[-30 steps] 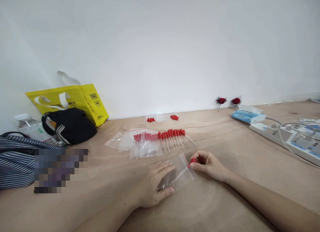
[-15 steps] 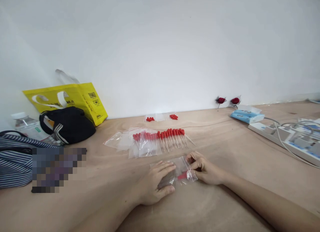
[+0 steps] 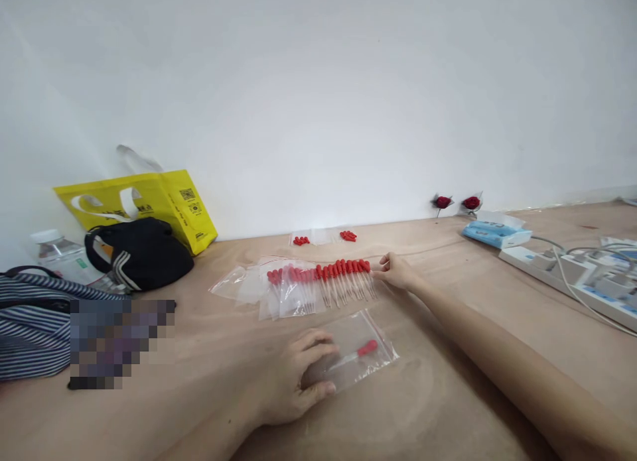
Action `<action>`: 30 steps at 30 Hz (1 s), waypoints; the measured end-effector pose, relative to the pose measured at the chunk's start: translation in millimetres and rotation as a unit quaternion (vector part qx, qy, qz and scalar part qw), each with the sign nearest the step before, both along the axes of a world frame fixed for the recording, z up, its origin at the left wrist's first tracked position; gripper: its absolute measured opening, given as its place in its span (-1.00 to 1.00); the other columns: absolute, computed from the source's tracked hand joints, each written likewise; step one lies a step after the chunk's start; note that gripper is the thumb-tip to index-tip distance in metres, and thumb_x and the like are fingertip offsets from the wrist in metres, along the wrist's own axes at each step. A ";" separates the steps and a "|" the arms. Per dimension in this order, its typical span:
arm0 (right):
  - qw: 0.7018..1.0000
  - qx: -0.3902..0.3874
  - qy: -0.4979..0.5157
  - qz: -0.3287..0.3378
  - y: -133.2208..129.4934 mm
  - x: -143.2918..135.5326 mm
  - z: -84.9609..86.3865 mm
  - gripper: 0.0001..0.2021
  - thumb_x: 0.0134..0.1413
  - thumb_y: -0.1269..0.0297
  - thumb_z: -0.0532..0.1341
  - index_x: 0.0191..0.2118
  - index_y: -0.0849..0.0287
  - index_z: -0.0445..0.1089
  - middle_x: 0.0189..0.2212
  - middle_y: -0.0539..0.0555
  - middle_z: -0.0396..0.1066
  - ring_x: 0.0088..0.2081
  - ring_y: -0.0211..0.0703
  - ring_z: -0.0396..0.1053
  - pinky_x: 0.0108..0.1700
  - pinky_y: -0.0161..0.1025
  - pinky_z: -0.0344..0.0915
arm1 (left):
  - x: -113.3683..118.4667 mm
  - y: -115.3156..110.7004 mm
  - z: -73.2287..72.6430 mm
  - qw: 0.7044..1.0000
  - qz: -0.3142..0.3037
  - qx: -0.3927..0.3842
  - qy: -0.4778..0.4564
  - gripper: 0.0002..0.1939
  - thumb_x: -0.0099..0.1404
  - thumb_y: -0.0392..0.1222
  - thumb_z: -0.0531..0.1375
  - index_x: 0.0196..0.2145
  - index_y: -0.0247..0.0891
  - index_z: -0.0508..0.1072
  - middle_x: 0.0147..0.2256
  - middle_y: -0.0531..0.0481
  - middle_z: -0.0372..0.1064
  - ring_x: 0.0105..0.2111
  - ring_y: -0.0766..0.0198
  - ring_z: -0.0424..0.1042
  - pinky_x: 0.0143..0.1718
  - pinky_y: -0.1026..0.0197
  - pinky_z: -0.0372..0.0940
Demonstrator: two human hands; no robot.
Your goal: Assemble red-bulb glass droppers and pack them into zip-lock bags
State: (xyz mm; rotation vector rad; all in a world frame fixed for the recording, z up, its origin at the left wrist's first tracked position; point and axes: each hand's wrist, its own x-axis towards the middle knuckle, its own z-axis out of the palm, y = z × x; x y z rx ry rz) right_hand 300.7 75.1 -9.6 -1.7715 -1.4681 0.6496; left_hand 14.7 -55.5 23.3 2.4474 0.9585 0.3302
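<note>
A clear zip bag (image 3: 348, 328) lies on the table with a red-bulbed dropper (image 3: 367, 347) inside it. My left hand (image 3: 303, 375) rests over the bag's left end and holds it, fingers curved, thumb toward the near side. Farther away, a row of droppers (image 3: 343, 268) lies side by side, red bulbs toward the wall. My right hand (image 3: 395, 272) is at the right end of this row, fingertips pinched on the endmost dropper, which they mostly hide. More zip bags (image 3: 298, 302) overlap the left part of the row.
Two small groups of red bulbs (image 3: 348, 236) lie in bags near the wall. On the left are a yellow bag (image 3: 199, 215), a black cap (image 3: 144, 255) and a bottle (image 3: 54, 249). At right are a blue tissue pack (image 3: 497, 233), a power strip (image 3: 557, 268) and two red roses (image 3: 470, 202).
My right hand has left the zip bag and reached forward to the right end of the dropper row. The bag now lies flat with its dropper showing; my left hand stays on it.
</note>
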 end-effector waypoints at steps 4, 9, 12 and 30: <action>0.999 -0.036 0.027 0.014 7.6 -7.9 -1.5 -0.62 -0.37 0.35 0.33 -0.31 0.22 0.25 -0.55 -0.04 0.30 -0.53 -0.29 0.24 -0.51 -0.38 0.11 | 0.2 0.0 -2.3 1.000 -0.011 -0.017 0.009 -0.55 0.13 -0.10 0.16 0.01 -0.07 0.28 0.09 -0.05 0.14 0.08 0.04 0.10 0.08 -0.06 0.04; 0.993 -0.032 0.088 0.065 -9.5 -1.5 10.1 -0.51 -0.07 0.28 0.17 0.02 0.24 0.07 -0.57 -0.08 0.26 -0.58 -0.35 0.20 -0.53 -0.40 0.12 | 3.3 3.2 -0.7 0.999 -0.031 -0.029 0.015 -0.54 0.17 -0.10 0.13 0.04 -0.08 0.24 0.12 -0.03 0.10 0.11 0.07 0.06 0.11 -0.08 -0.03; 0.976 0.002 0.164 0.142 -37.5 6.1 13.2 -0.36 -0.02 0.22 0.11 0.15 0.18 -0.18 -0.62 -0.16 0.16 -0.66 -0.38 0.13 -0.59 -0.39 0.08 | 4.3 5.0 1.9 0.998 -0.055 -0.021 0.009 -0.60 0.23 -0.11 0.06 0.05 -0.10 0.23 0.11 -0.02 0.12 0.11 0.12 0.07 0.12 -0.06 -0.06; 0.886 0.029 0.449 0.108 -113.8 -22.1 -9.0 -0.48 -0.22 -0.07 0.23 -0.23 0.08 0.00 -0.52 -0.07 0.35 -0.51 -0.26 0.34 -0.40 -0.22 0.30 | 2.9 7.6 -5.8 0.999 -0.011 -0.028 0.029 -0.48 0.21 -0.11 0.07 0.12 -0.12 0.07 0.16 -0.08 -0.05 0.12 0.07 0.01 0.09 -0.03 0.01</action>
